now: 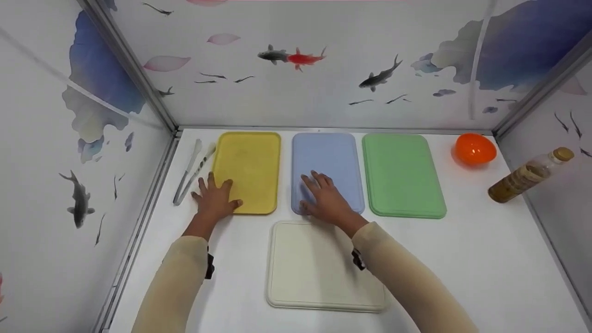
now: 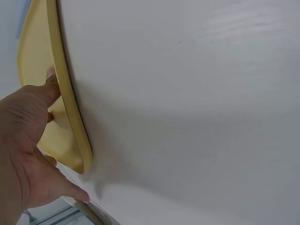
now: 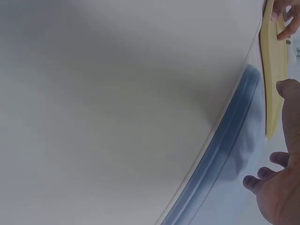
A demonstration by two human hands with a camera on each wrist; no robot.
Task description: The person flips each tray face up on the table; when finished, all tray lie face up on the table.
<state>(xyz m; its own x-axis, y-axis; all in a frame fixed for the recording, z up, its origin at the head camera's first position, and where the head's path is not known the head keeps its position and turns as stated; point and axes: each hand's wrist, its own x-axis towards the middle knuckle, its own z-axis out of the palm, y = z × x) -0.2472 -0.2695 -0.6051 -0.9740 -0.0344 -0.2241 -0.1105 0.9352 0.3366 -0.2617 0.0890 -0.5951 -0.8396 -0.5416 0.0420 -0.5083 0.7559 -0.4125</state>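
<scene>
Beige-sleeved left hand (image 1: pixel 215 200) touches yellow tray (image 1: pixel 252 162); bottle label (image 1: pixel 530 175) looks illegible.

High view over the worktop (image 1: pixel 481 273), two close at your wrists
Your head camera faces forward and down; left wrist looks along the yellow tray (image 1: pixel 249 169), right wrist along the blue tray (image 1: pixel 326 150), and both share your left hand (image 1: pixel 213 201).
</scene>
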